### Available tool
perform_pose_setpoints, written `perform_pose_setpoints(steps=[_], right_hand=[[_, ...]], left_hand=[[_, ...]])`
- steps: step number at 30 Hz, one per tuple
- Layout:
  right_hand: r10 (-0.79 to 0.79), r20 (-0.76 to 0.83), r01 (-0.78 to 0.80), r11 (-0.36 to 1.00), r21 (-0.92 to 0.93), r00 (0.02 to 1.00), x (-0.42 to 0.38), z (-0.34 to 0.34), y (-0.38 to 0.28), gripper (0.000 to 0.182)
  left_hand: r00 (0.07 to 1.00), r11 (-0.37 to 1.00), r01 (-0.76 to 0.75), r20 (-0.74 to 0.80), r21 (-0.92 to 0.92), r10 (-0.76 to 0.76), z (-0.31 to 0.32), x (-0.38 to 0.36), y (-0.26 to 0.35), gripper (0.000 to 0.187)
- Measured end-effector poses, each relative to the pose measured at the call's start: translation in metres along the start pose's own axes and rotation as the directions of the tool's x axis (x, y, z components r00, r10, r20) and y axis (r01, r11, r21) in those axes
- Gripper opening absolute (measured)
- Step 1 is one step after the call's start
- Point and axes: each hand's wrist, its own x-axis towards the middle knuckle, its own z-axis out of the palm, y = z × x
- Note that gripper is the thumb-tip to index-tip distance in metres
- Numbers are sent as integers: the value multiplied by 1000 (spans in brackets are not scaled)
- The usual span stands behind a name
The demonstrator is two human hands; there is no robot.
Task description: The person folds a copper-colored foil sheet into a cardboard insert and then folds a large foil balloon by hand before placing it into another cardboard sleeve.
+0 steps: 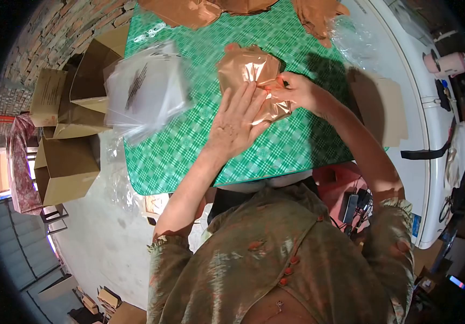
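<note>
A folded, shiny rose-gold foil balloon (pixel 251 67) lies flat on the green checked tablecloth. My left hand (pixel 237 119) rests on its lower left part, palm down with the fingers stretched out. At its right edge, my right hand (pixel 297 92) has thumb and fingers pinched together on the foil. Part of the balloon is hidden beneath both hands. Left of it is a fanned stack of clear plastic bags (pixel 149 89) with dark print.
More rose-gold foil pieces (pixel 319 19) lie along the table's far edge, beside crumpled clear plastic (pixel 354 38). Open cardboard boxes (pixel 68 167) stand left of the table. A white appliance (pixel 424 108) borders the right side, with flat cardboard (pixel 386 105) against it.
</note>
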Motion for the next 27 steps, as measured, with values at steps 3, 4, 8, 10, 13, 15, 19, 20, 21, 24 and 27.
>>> perform_pose_setpoints(steps=[3,4,8,10,13,15,19,20,21,24,27], right_hand=[[-110,-79,105,993,-60,991,-16,3,7,44],[-161,-94,151,984,-97,983,-18,1,12,43],[-441,-210,337,855,-395,872,-10,-8,47,43],[-377,-353,268,909,-320,856,-17,3,30,42],[-398,-372,229,877,-421,838,-21,4,17,37],[-379,-392,231,898,-374,838,-11,8,22,34],[-404,-412,363,915,-176,817,21,14,32,34],[-392,-397,325,918,-226,830,28,11,31,34],[-378,-383,287,918,-275,843,34,10,27,34],[-255,-296,194,956,-218,921,44,0,13,31],[-129,-228,136,990,18,965,39,-4,2,29]], left_hand=[[1000,1000,2,9,-3,-2,0,0,-1,70],[1000,1000,3,11,-6,-3,0,0,-1,70],[1000,1000,-4,1,9,4,-1,1,0,70],[1000,1000,1,-2,18,-1,-2,1,1,70],[1000,1000,-5,-7,16,5,-2,0,0,71],[1000,1000,-17,-13,25,18,-2,0,-1,71],[1000,1000,-11,-7,18,11,-3,0,1,72],[1000,1000,-10,-6,21,10,-3,0,1,72],[1000,1000,-8,-5,24,8,-2,0,1,72],[1000,999,-9,2,37,9,0,-1,0,72],[999,998,-22,28,64,20,0,-1,0,72]])
